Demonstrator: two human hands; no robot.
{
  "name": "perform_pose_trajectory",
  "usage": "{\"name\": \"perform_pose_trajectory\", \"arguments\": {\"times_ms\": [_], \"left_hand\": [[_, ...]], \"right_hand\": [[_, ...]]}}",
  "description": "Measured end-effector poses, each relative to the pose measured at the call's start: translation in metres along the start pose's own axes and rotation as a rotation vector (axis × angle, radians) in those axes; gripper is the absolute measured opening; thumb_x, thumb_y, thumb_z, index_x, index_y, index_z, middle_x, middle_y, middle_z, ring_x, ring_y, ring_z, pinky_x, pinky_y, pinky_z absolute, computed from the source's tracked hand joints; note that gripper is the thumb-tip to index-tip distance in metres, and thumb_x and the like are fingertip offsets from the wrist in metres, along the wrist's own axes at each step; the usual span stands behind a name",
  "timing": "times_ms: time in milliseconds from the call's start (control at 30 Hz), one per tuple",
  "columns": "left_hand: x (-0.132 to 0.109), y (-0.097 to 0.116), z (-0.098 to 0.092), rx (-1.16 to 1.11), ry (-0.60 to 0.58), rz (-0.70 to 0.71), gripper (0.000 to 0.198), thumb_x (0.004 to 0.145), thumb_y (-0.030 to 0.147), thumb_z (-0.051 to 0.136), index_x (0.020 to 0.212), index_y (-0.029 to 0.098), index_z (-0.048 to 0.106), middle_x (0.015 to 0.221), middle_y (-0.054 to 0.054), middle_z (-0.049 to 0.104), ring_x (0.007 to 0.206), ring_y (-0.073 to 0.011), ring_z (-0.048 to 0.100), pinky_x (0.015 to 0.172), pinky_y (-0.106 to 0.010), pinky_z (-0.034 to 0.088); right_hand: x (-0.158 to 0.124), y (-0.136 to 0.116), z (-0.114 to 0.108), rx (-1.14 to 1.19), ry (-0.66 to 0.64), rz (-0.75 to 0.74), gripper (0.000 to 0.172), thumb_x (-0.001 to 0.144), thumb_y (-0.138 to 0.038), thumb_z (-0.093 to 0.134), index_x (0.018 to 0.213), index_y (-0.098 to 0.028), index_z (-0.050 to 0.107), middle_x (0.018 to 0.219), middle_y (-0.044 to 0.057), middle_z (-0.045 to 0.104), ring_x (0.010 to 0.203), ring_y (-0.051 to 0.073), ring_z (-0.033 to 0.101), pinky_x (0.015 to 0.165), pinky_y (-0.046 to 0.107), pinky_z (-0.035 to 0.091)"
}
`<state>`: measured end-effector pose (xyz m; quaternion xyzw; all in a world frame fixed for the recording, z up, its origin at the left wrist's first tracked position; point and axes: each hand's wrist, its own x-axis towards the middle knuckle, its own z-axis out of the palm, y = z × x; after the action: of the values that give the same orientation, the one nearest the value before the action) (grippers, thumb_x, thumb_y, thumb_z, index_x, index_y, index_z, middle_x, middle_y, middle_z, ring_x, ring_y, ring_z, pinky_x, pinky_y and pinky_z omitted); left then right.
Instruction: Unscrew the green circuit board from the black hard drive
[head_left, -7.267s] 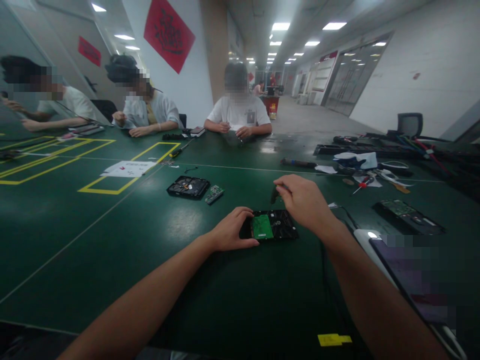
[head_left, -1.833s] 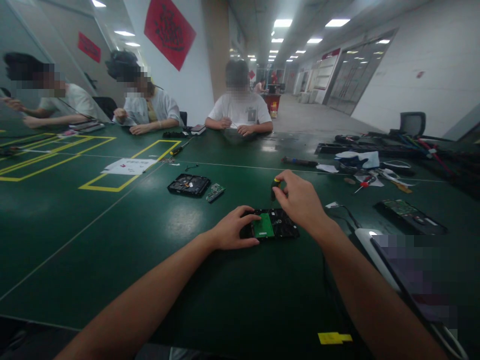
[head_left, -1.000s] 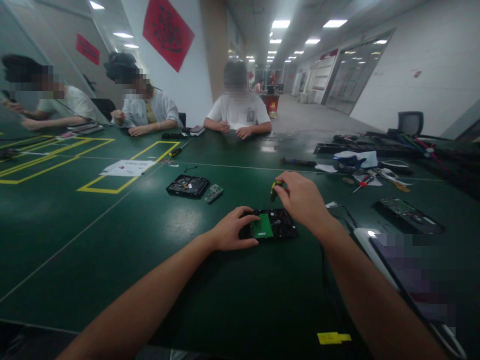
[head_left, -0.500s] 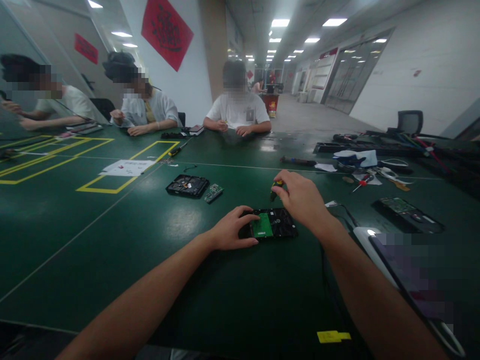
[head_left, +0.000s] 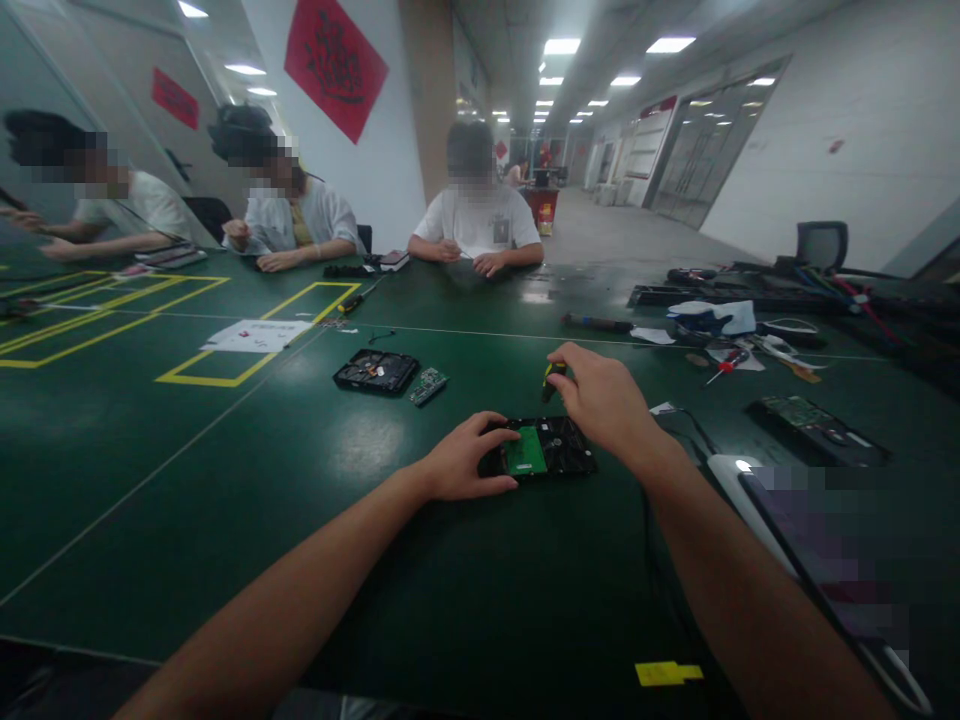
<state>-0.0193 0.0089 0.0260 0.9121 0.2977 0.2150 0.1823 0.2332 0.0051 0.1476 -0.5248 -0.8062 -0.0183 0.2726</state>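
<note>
Two hands worked at one hard drive (head_left: 551, 452) on the green table (head_left: 225, 480). It was a flat black box lying on its back, with a small green circuit board (head_left: 525, 452) fixed on its top near the left end. The rest of its top was dark and a bit shiny.

The left hand (head_left: 466, 460) lay against the left end of the hard drive, fingers curled over its edge and thumb along the near side, holding it down. The right hand (head_left: 600, 395) was just behind the hard drive, on its far right side. Its fingers were pinched tight on a small screwdriver (head_left: 550, 378) with a yellow and black handle. The tool stood nearly upright, pointing down at the far edge of the hard drive. The tip was too small to see.

Farther from the hard drive, to its left and back, sat a second drive (head_left: 376, 371) with its lid off, like a shallow black tray. Some round and metal parts showed inside it, but they were too dark to make out. A loose green board (head_left: 428, 386) lay just beside that open drive, on its right.

Well to the right of the hard drive lay another flat drive (head_left: 817, 430) with a board on top. A yellow sticker (head_left: 667, 673) was stuck on the table nearer than the hard drive. Three people sat at the far side.
</note>
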Motion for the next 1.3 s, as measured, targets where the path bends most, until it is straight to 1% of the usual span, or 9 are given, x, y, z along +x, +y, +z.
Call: {"name": "perform_pose_trajectory", "arguments": {"times_ms": [200, 400, 533, 700, 833, 1000, 1067, 1167, 1300], "left_hand": [[0.000, 0.000, 0.000, -0.015, 0.000, -0.010, 0.072, 0.089, 0.058, 0.078, 0.150, 0.030, 0.054, 0.154, -0.015, 0.046, 0.139, -0.0374, 0.052, 0.115, -0.057, 0.048], [0.000, 0.000, -0.002, 0.003, -0.021, -0.017, 0.073, 0.089, 0.059, 0.077, 0.152, 0.030, 0.052, 0.154, -0.015, 0.045, 0.139, -0.0368, 0.051, 0.115, -0.056, 0.049], [-0.001, -0.001, -0.001, -0.004, -0.008, -0.010, 0.073, 0.089, 0.059, 0.077, 0.152, 0.031, 0.053, 0.154, -0.014, 0.045, 0.139, -0.0368, 0.052, 0.115, -0.057, 0.048], [0.000, -0.001, 0.000, 0.002, -0.001, -0.004, 0.073, 0.089, 0.059, 0.077, 0.151, 0.029, 0.053, 0.154, -0.015, 0.045, 0.139, -0.0365, 0.051, 0.116, -0.056, 0.047], [0.000, 0.000, 0.000, -0.012, 0.005, -0.002, 0.072, 0.089, 0.058, 0.078, 0.151, 0.031, 0.053, 0.154, -0.014, 0.046, 0.139, -0.0367, 0.052, 0.115, -0.057, 0.048], [0.000, 0.001, 0.000, -0.019, 0.004, -0.007, 0.072, 0.088, 0.057, 0.078, 0.150, 0.031, 0.054, 0.153, -0.014, 0.047, 0.138, -0.0374, 0.053, 0.115, -0.057, 0.048], [0.000, 0.001, -0.001, -0.019, 0.003, -0.008, 0.072, 0.088, 0.057, 0.078, 0.151, 0.031, 0.053, 0.153, -0.014, 0.047, 0.138, -0.0373, 0.053, 0.115, -0.057, 0.048], [0.000, 0.001, -0.001, -0.009, 0.000, -0.005, 0.072, 0.089, 0.057, 0.078, 0.151, 0.030, 0.053, 0.154, -0.014, 0.046, 0.139, -0.0367, 0.052, 0.115, -0.056, 0.048], [0.000, 0.001, -0.001, 0.000, -0.004, -0.003, 0.072, 0.090, 0.057, 0.077, 0.152, 0.030, 0.053, 0.154, -0.014, 0.045, 0.139, -0.0365, 0.051, 0.115, -0.055, 0.049]], "right_hand": [[-0.001, -0.002, -0.002, 0.059, -0.043, -0.033, 0.022, 0.097, -0.016, 0.057, 0.117, -0.021, 0.064, 0.106, 0.009, 0.077, 0.088, 0.026, 0.071, 0.081, 0.039, 0.050], [-0.001, -0.003, -0.002, -0.035, -0.022, 0.005, 0.015, 0.099, -0.022, 0.061, 0.113, -0.020, 0.064, 0.113, 0.013, 0.076, 0.103, 0.029, 0.071, 0.087, 0.041, 0.050], [0.000, -0.002, 0.001, -0.057, -0.004, 0.004, 0.015, 0.100, -0.025, 0.063, 0.113, -0.020, 0.065, 0.114, 0.012, 0.075, 0.105, 0.029, 0.070, 0.088, 0.042, 0.051], [0.001, -0.004, 0.002, 0.005, 0.018, -0.006, 0.012, 0.101, -0.033, 0.065, 0.104, -0.021, 0.066, 0.107, 0.010, 0.076, 0.101, 0.028, 0.071, 0.087, 0.041, 0.051], [0.001, -0.002, 0.001, 0.072, 0.016, -0.011, 0.009, 0.099, -0.026, 0.063, 0.106, -0.023, 0.067, 0.103, 0.008, 0.078, 0.094, 0.026, 0.072, 0.085, 0.040, 0.050], [-0.001, -0.002, 0.000, 0.147, -0.032, -0.002, 0.016, 0.098, -0.023, 0.059, 0.113, -0.023, 0.066, 0.102, 0.006, 0.079, 0.075, 0.021, 0.071, 0.079, 0.038, 0.050], [0.000, -0.003, 0.002, 0.139, 0.007, 0.016, 0.016, 0.097, -0.026, 0.063, 0.113, -0.023, 0.064, 0.105, 0.008, 0.078, 0.073, 0.021, 0.069, 0.078, 0.038, 0.049], [0.001, -0.004, 0.007, 0.110, 0.062, 0.060, 0.017, 0.095, -0.035, 0.070, 0.103, -0.024, 0.061, 0.100, 0.008, 0.077, 0.073, 0.022, 0.066, 0.071, 0.036, 0.045], [0.001, -0.008, 0.011, 0.030, 0.076, 0.062, 0.020, 0.095, -0.037, 0.073, 0.097, -0.023, 0.059, 0.095, 0.007, 0.074, 0.076, 0.022, 0.064, 0.071, 0.035, 0.042]]}}
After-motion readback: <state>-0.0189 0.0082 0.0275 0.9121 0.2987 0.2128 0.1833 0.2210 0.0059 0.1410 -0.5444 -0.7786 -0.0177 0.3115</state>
